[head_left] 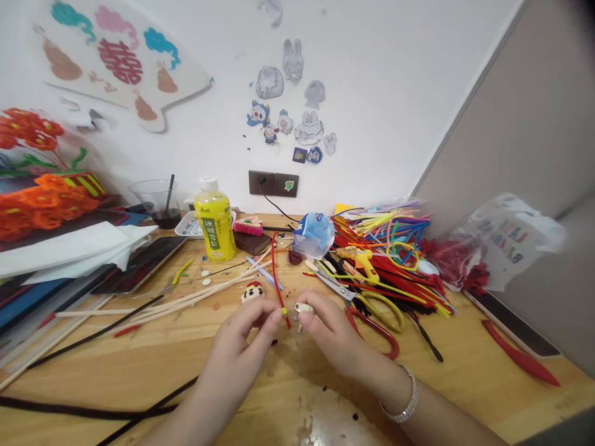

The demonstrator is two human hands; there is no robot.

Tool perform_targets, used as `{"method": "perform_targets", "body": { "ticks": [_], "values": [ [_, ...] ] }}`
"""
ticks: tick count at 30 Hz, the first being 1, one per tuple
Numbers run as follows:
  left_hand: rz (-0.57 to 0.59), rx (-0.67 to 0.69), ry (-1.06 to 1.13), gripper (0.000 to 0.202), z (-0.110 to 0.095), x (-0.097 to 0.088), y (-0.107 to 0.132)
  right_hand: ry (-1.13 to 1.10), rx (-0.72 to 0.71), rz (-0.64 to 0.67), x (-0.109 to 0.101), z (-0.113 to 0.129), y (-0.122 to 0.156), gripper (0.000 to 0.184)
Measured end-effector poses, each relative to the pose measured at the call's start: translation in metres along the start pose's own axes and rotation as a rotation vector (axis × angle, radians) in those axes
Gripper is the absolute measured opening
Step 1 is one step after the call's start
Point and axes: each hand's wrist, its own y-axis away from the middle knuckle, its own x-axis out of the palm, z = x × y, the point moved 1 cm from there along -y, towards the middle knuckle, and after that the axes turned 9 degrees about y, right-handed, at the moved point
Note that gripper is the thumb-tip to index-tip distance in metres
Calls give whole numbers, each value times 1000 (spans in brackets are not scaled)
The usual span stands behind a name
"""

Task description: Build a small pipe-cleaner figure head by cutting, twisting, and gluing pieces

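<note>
The left hand (242, 334) sits just beside a red pipe cleaner (277, 279), the right hand (334, 334) grips a small cream piece (304, 308), and a pipe-cleaner heap (385, 266) lies at two o'clock.

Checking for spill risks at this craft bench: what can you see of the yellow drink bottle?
The clear plastic bottle stands upright on the light wooden table, shut with a white cap and holding yellow liquid up to its shoulder. A green label with white characters wraps it. It stands before a white tray.
</note>
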Motion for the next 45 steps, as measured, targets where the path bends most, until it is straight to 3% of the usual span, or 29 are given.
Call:
{"method": "perform_targets", "body": {
  "ticks": [28, 31, 36, 39, 42, 45],
  "values": [
    [-8, 40, -139, 22, -6, -1, 4, 135, 12, 47, 3, 7, -3, 22],
    [-16, 43, -148, 22, -6, -1, 3, 286, 70, 34, 0, -2, -7, 20],
    [-24, 19, -179, 21, -3, -1, -3, 798, 173, -22, -3, -42, -12, 17],
    [-20, -8, -176, 21, 1, 0, -4, 930, 201, -28, -1, -56, -11, 17],
    [-8, -19, -165, 23, 4, 1, -4, 844, 121, -90, -2, -47, -11, 15],
    [26, -32, -155, 24, 6, 3, -4, 532, -103, -111, -2, -24, -10, 11]
  ]
}}
